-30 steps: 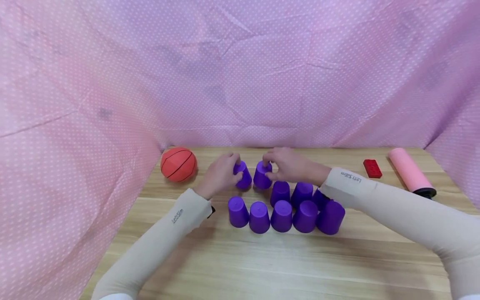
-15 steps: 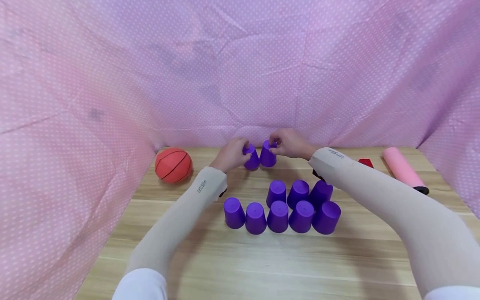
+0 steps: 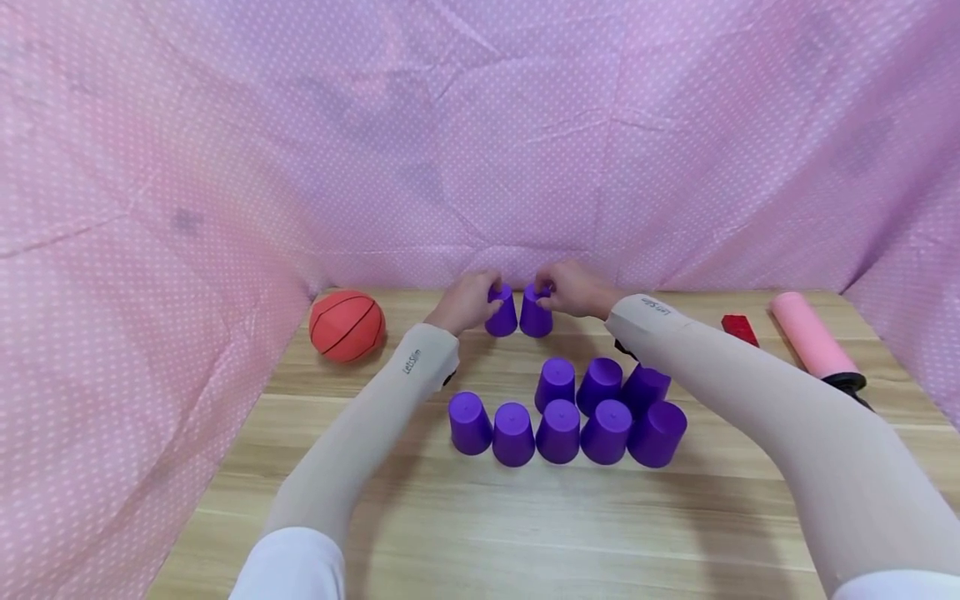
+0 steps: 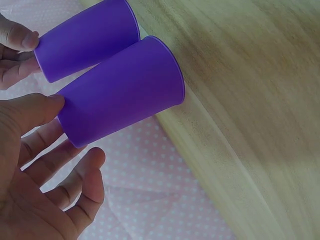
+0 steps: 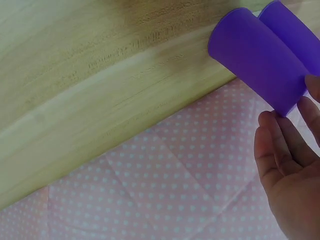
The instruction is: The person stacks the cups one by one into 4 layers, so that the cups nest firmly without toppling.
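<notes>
Left hand [image 3: 463,303], grip pinching an upside-down cup [image 3: 502,317]; right hand [image 3: 577,288], grip pinching a second cup [image 3: 535,317] beside it, near the far edge of the tabletop [image 3: 555,525]

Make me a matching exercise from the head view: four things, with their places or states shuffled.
1. Left hand
2. Orange ball
3. Pink cylinder
4. Red brick

A. black at its near end
B. between the right sleeve and the pink cylinder
C. pinching an upturned purple cup
D. near the left edge of the table

Pairs: 1-C, 2-D, 3-A, 4-B
</notes>
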A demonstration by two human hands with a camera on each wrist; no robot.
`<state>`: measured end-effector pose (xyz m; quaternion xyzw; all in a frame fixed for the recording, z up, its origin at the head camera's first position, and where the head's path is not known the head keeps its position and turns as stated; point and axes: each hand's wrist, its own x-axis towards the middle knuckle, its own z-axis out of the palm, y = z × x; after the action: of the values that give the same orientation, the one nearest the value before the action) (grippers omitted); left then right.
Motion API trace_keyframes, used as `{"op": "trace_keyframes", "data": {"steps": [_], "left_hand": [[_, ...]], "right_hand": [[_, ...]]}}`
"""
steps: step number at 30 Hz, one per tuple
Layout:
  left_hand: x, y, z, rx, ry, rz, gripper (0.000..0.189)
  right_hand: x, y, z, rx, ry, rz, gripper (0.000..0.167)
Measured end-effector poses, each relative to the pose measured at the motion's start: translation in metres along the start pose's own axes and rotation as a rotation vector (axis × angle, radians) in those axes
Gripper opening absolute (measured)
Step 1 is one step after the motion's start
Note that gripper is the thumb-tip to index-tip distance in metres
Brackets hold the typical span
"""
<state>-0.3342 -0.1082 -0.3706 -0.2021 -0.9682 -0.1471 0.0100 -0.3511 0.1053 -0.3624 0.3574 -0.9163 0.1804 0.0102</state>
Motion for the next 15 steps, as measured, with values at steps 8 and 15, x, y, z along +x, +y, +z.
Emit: {"op": "trace_keyframes", "data": {"steps": [8, 15], "left_hand": [[-0.005, 0.003, -0.004, -0.007, -0.016, 0.022, 0.026], [-0.016, 0.012, -0.016, 0.027, -0.049, 0.112, 0.035]], "right_hand": [[-0.003, -0.005, -0.005, 0.002, -0.051, -0.014, 0.016], [-0.025, -0.008, -0.018, 0.021, 0.027, -0.084, 0.02]]}}
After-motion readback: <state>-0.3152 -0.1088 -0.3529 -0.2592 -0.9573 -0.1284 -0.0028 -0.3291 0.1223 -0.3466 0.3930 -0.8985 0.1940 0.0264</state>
